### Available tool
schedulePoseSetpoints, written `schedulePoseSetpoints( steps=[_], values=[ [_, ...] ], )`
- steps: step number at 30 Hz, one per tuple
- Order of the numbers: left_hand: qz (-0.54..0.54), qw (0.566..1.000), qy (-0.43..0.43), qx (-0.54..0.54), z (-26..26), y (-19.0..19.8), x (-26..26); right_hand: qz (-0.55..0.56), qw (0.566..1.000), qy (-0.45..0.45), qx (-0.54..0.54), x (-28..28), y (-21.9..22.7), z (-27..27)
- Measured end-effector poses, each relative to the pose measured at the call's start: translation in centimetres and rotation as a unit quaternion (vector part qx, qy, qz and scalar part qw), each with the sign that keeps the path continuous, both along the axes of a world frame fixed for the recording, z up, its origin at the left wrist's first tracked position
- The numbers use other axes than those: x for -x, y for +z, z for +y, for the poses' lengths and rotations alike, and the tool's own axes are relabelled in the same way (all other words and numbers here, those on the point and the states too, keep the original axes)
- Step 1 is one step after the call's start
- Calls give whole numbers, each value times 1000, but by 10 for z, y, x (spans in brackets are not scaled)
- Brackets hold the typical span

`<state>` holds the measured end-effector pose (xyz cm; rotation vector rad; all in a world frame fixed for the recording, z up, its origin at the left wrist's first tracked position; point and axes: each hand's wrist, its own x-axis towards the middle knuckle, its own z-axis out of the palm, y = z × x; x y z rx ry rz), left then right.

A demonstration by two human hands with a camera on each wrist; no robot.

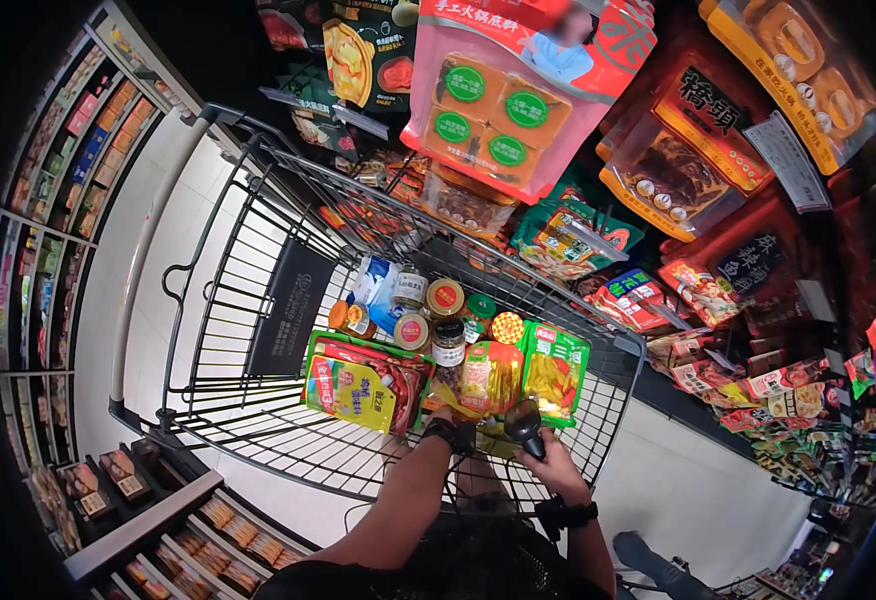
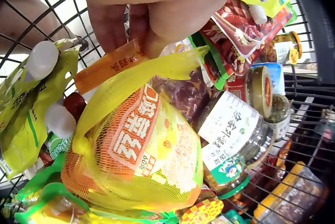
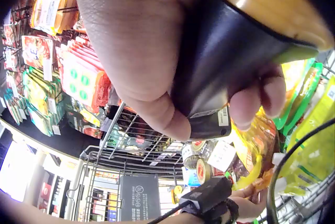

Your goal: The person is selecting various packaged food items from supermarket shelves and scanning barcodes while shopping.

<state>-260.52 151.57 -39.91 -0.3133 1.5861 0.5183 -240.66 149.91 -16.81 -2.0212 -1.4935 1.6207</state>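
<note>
My left hand (image 2: 152, 9) pinches the orange tag (image 2: 112, 66) at the top of a yellow mesh bag (image 2: 138, 156) in the shopping cart. Part of its fingers is hidden behind the tag. Over the cart's near side, my right hand (image 1: 560, 470) grips a black handheld scanner (image 1: 525, 428); the right wrist view shows its yellow band and a small barcode label. Close by the mesh bag are a dark-lidded jar (image 1: 448, 342), a red-and-yellow food packet (image 1: 363, 385) and a green-edged packet (image 1: 556, 372). Yellow-green pouches (image 2: 31, 109) lie on its other side.
The wire cart (image 1: 228, 410) also holds several jars, one with a red-and-gold lid (image 1: 445, 295), and a blue-and-white packet (image 1: 378, 285). Hanging hotpot-base packets (image 1: 518, 100) crowd its far side. A shelf (image 1: 148, 530) stands at lower left, and a person's leg (image 1: 658, 565) shows at lower right.
</note>
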Motion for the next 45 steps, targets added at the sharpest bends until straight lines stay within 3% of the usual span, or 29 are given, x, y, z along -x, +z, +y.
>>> schedulePoseSetpoints(
  steps=[2,4,6,11,13,15,18,21,25,29,33,34,41,43,44,45],
  values=[
    [22,999,-42,9,4,11,0,2,1000,1,4,-1,-1,-3],
    [-27,999,34,33,5,15,-1,-12,1000,6,-10,-5,-6,-8],
    [-52,998,41,21,-5,-9,-4,-7,999,8,-33,-8,-7,-9],
    [-128,989,62,-31,-13,1,-4,-3,999,10,-36,-6,-1,-4],
    [-114,993,18,-28,-11,7,-4,-4,999,10,-44,-5,0,-4],
    [-125,990,-28,-60,-34,-44,-10,6,999,5,-34,-3,3,-3],
    [-119,980,-115,-110,-43,-32,-12,17,1000,1,-25,0,8,-3],
    [-67,955,-236,-164,-43,14,-9,25,999,5,-38,1,9,-5],
    [6,892,-392,-225,-29,87,-3,30,996,14,-84,4,8,-12],
    [25,880,-412,-234,-42,154,15,38,999,5,-39,5,20,-9],
    [51,865,-434,-248,-51,216,27,50,994,7,-100,5,15,-11],
    [58,860,-440,-253,-51,230,30,41,999,-8,-10,10,28,-5],
    [107,821,-480,-291,-54,328,47,57,997,-5,-56,13,35,-15],
    [121,809,-491,-301,-52,350,51,51,998,-34,27,14,43,-10],
    [127,803,-496,-306,-49,359,53,79,994,-14,-71,7,15,-17],
    [133,797,-501,-310,-45,369,53,79,994,-14,-71,5,12,-16]
  ],
)
